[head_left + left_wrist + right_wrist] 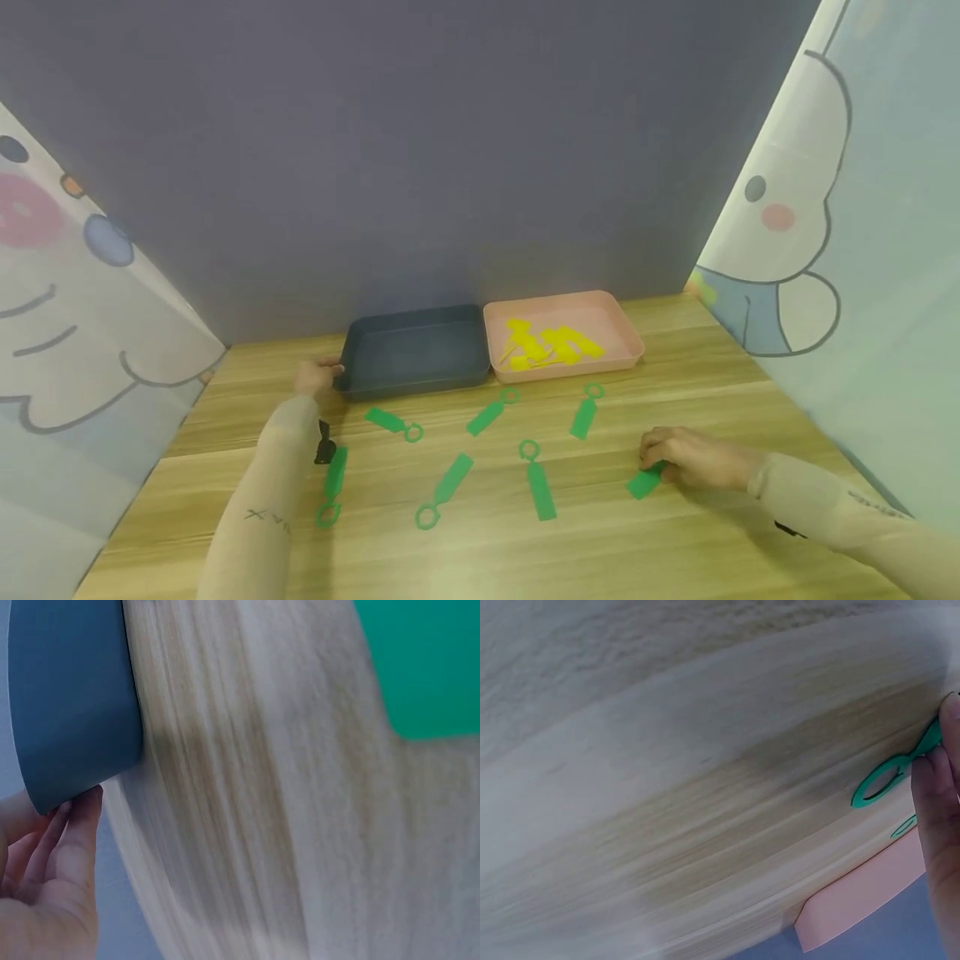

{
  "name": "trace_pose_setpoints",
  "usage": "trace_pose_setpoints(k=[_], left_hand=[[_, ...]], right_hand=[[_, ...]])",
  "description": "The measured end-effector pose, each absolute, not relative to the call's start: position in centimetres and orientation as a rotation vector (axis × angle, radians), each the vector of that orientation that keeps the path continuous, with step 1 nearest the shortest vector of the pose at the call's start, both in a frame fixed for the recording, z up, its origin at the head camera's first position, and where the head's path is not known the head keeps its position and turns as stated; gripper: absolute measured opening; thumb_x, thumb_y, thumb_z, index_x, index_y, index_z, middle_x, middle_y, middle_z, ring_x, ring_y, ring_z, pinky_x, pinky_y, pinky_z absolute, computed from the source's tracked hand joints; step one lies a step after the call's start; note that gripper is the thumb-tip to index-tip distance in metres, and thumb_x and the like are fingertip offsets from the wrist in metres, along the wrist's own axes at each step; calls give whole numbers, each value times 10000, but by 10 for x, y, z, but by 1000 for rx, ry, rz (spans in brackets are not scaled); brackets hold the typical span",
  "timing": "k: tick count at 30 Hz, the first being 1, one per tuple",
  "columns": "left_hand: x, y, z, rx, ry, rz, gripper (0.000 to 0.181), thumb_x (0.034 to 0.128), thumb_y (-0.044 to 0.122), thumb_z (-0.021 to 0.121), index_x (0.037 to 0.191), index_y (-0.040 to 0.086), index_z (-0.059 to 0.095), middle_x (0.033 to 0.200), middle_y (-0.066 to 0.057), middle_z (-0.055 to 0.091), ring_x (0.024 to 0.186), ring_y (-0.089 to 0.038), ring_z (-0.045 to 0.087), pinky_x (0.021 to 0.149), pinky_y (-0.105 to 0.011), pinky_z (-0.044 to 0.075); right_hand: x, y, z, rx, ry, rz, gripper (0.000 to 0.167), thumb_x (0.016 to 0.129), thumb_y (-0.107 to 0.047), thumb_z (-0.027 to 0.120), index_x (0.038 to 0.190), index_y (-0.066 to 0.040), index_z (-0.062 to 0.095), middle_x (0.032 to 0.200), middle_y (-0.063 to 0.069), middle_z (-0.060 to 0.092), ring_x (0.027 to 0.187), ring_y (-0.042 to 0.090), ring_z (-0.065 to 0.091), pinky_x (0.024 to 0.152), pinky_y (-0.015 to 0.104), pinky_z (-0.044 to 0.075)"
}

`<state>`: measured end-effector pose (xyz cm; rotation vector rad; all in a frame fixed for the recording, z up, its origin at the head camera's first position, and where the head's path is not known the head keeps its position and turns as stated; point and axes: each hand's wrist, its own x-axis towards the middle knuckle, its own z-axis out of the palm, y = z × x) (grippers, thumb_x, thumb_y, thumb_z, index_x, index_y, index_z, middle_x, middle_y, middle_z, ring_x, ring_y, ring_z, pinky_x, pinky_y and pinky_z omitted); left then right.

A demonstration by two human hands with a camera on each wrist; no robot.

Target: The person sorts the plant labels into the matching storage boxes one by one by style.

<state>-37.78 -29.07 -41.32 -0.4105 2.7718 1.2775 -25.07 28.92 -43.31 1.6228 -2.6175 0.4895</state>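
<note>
My left hand (317, 377) holds the left wall of a dark blue tray (347, 385). In the left wrist view its fingers (75, 840) meet the lower corner of that tray (75, 712). At the right, my right hand (693, 457) pinches a flat green tag with a ring (643, 483) low over the wooden table. The ring end of this tag (877, 787) sticks out past the fingers in the right wrist view; much of the rest is hidden by the hand. Several similar green tags (542, 492) lie spread between the hands.
Against the dark blue tray's right side stands a pink tray (630, 354) with several yellow pieces (558, 342) in it. A grey panel (465, 150) rises behind both trays. Patterned cloth sheets (885, 250) flank the wooden table (600, 550).
</note>
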Motion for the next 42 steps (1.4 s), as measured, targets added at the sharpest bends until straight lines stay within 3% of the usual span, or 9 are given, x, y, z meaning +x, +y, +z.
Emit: trace_pose_setpoints(k=[16, 42], left_hand=[[-374, -304, -408, -392, 2805, 1241, 394, 936, 136, 459, 1287, -45, 470, 1350, -269, 417, 1250, -425, 384, 1023, -503, 354], [-379, -293, -412, -383, 2769, 1224, 399, 940, 175, 468, 1303, 8, 470, 1391, -220, 396, 1297, -417, 320, 1068, -521, 278]], right_hand=[[-254, 279, -431, 1621, -2633, 427, 315, 643, 25, 766, 937, -64, 693, 922, -7, 624, 830, 96, 599, 702, 189, 536], [-257, 274, -414, 1484, -2749, 572, 267, 679, 23, 738, 917, -89, 691, 896, -66, 607, 799, 40, 585, 657, 225, 540]])
